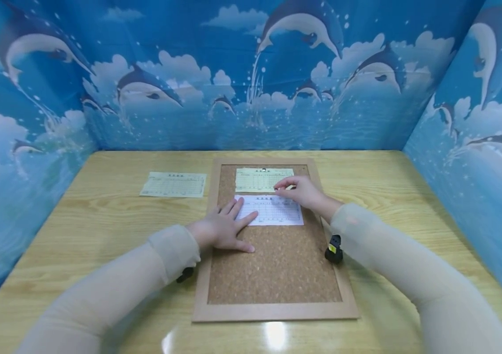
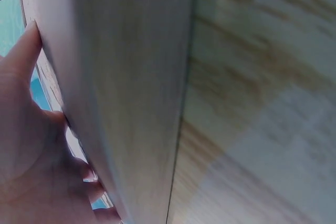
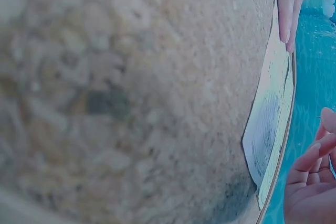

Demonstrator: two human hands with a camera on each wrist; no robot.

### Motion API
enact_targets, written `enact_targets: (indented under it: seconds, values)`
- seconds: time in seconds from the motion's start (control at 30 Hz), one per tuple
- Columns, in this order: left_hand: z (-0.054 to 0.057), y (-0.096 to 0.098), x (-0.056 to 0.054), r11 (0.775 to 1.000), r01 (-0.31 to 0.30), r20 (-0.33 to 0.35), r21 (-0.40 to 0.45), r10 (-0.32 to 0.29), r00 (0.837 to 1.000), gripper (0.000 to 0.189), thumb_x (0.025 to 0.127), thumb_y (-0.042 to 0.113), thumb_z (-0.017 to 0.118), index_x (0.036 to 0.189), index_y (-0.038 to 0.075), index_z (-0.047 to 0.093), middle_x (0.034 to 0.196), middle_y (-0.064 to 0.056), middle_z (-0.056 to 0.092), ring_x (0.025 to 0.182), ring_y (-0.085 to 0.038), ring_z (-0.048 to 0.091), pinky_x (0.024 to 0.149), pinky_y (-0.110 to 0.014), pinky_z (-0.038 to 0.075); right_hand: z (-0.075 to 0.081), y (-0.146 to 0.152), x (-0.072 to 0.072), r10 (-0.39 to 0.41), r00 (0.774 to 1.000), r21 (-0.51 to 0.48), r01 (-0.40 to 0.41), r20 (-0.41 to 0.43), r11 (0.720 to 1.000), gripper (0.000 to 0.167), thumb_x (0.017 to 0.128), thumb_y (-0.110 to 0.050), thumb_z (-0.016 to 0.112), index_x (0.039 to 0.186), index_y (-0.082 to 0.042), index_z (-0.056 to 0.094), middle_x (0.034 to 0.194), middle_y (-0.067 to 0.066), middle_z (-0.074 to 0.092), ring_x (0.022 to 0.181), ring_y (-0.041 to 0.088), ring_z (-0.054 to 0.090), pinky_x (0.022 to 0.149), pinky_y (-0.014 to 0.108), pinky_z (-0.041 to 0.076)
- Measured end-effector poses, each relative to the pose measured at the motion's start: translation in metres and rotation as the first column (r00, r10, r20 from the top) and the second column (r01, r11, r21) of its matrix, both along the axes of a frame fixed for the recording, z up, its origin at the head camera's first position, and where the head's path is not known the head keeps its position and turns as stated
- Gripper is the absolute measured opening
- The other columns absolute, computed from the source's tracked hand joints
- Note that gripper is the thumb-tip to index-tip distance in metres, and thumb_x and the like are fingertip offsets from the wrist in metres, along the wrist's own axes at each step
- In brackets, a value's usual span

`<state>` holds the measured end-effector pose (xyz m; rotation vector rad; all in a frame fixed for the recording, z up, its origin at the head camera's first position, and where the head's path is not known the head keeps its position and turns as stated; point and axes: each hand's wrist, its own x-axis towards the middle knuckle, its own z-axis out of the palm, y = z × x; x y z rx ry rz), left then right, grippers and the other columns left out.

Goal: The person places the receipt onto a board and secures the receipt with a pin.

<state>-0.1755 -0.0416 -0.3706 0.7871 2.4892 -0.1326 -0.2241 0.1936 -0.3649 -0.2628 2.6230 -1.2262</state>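
Observation:
A cork board (image 1: pixel 273 270) with a wooden frame lies on the table. My left hand (image 1: pixel 226 228) rests spread on it, fingers pressing the left end of a white printed slip (image 1: pixel 277 214). Above that slip is a pale green printed slip (image 1: pixel 253 181), with a small metal tack (image 1: pixel 264 169) at its top edge. My right hand (image 1: pixel 301 191) pinches a tiny item above the border of both slips; in the right wrist view a thin point sticks out from the fingertips (image 3: pixel 328 119), like a thumbtack. The fingers hide most of it.
Another pale green slip (image 1: pixel 173 185) lies on the table (image 1: pixel 114 211), left of the board. Curtains with dolphins (image 1: pixel 304 29) enclose the back and sides. A black wrist device (image 1: pixel 333 249) hangs by the right sleeve, over the board's right edge.

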Motion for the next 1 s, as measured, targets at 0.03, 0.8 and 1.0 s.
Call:
enact_targets:
  seconds: [0.03, 0.8, 1.0]
  values:
    - [0.0, 0.0, 0.0, 1.0, -0.001, 0.001, -0.002, 0.001, 1.0, 0.094, 0.076, 0.081, 0.036, 0.149, 0.036, -0.001, 0.153, -0.012, -0.017, 0.14, -0.03, -0.011, 0.109, -0.052, 0.009, 0.0, -0.001, 0.0, 0.004, 1.0, -0.005, -0.004, 0.001, 1.0, 0.024, 0.091, -0.02, 0.063, 0.11, -0.007, 0.068, 0.1, 0.006, 0.062, 0.083, 0.02, 0.053, 0.068, 0.032, 0.045]
    - [0.003, -0.002, -0.001, 1.0, 0.009, -0.001, 0.005, -0.009, 1.0, 0.093, 0.077, 0.08, 0.036, 0.15, 0.034, 0.0, 0.153, -0.013, -0.017, 0.14, -0.031, -0.011, 0.109, -0.053, 0.009, -0.003, -0.01, -0.008, 0.034, 0.999, 0.021, -0.035, 0.033, 0.999, 0.024, 0.091, -0.023, 0.061, 0.111, -0.01, 0.068, 0.099, 0.006, 0.062, 0.08, 0.019, 0.054, 0.066, 0.032, 0.045]
    - [0.001, -0.002, -0.001, 1.0, 0.014, 0.002, -0.002, -0.014, 1.0, 0.093, 0.077, 0.08, 0.035, 0.15, 0.034, -0.001, 0.153, -0.014, -0.018, 0.14, -0.031, -0.011, 0.109, -0.053, 0.01, -0.005, -0.014, -0.01, 0.034, 0.999, 0.041, -0.035, 0.027, 0.999, 0.024, 0.091, -0.023, 0.062, 0.11, -0.009, 0.068, 0.096, 0.005, 0.063, 0.078, 0.018, 0.053, 0.065, 0.03, 0.045]
